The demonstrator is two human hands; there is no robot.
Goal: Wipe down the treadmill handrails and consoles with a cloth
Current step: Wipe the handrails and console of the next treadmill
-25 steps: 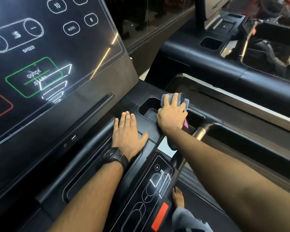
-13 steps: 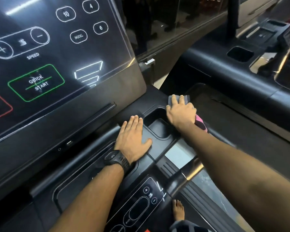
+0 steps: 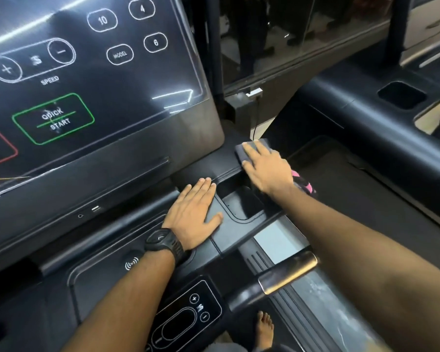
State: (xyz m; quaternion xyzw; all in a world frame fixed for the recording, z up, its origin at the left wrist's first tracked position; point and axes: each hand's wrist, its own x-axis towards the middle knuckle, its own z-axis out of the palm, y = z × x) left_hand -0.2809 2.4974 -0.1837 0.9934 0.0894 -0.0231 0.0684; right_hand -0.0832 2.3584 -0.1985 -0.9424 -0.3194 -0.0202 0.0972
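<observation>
Gym treadmill console (image 3: 196, 168): right hand (image 3: 267, 168) flat, pressing grey cloth (image 3: 240, 154) on its far right corner; left hand (image 3: 193, 212) flat, braced beside cup recess (image 3: 241, 201). Screen (image 3: 99, 85) and handrail (image 3: 287, 273) seemingly not yet wiped.

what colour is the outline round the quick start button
Green; the quick start button shows best in the head view.

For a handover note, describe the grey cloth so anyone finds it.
Find the touchscreen console. Past its lower right corner, on the black ledge, the right hand presses the cloth flat. It is grey, unlike the pink fabric by the wrist.
</observation>
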